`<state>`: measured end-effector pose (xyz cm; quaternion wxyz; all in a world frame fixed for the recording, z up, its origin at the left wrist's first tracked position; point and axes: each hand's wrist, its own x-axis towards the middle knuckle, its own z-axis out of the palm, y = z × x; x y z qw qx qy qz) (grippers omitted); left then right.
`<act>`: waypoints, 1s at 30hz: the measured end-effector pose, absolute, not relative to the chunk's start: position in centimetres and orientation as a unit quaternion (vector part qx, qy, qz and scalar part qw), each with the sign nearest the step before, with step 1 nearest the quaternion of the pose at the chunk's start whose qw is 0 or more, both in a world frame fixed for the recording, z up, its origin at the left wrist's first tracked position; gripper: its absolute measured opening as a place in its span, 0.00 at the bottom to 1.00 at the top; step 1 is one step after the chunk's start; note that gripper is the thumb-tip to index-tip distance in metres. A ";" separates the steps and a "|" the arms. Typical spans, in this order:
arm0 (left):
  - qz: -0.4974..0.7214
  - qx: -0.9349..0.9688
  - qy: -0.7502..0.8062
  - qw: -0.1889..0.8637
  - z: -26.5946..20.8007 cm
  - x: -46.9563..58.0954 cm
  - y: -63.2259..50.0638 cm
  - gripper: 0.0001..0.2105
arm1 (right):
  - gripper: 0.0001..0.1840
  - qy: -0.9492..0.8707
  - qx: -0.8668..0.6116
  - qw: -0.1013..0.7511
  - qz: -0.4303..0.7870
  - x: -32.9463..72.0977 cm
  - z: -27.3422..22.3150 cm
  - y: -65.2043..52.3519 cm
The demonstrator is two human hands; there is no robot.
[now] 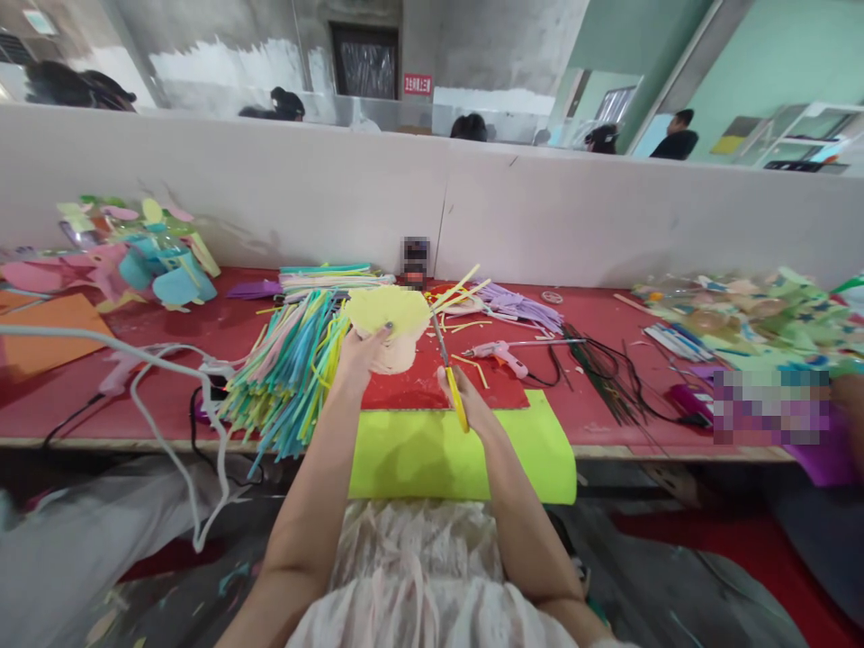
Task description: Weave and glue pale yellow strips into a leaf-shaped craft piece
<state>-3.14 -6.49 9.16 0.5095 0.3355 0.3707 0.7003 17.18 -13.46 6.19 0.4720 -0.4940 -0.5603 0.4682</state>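
Cutting at a red tabletop; holding a wavy-edged yellow sheet above a red board, toward 11 o'clock from its middle, with the left hand clamped on the lower edge, thumb on top, and a paler piece showing beneath; gripping yellow-handled scissors in the right hand, wrapped around the handles, with blades aimed toward 11 o'clock, near the sheet's right-hand edge; cannot tell actual contact there from mere nearness; judging by yellow strips at 1 o'clock, just beside the blade tips, and a narrow scrap at 2 o'clock, probably partway through, with some cutting done and a broad area of yellow left whole; cannot tell from this angle any full severing of the strips; seemingly well supplied already, with a thick bundle of pastel strips at 9 o'clock and lilac strips at 2 o'clock; leaving untouched a pink glue gun at 3 o'clock and, at 6 o'clock, a lime sheet draped over the front edge, apparently uncut.
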 end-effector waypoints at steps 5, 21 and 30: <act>0.670 0.352 0.386 0.528 8.7 -2.4 -6.9 0.23 | 0.24 -0.555 -0.509 0.454 0.477 17.1 6.1 -13.5; 0.683 0.358 0.365 0.522 7.8 -1.1 -7.3 0.24 | 0.29 -0.548 -0.507 0.451 0.488 17.3 5.2 -13.2; 0.664 0.363 0.383 0.529 8.0 -1.0 -7.7 0.24 | 0.30 -0.534 -0.525 0.453 0.483 17.8 4.3 -12.6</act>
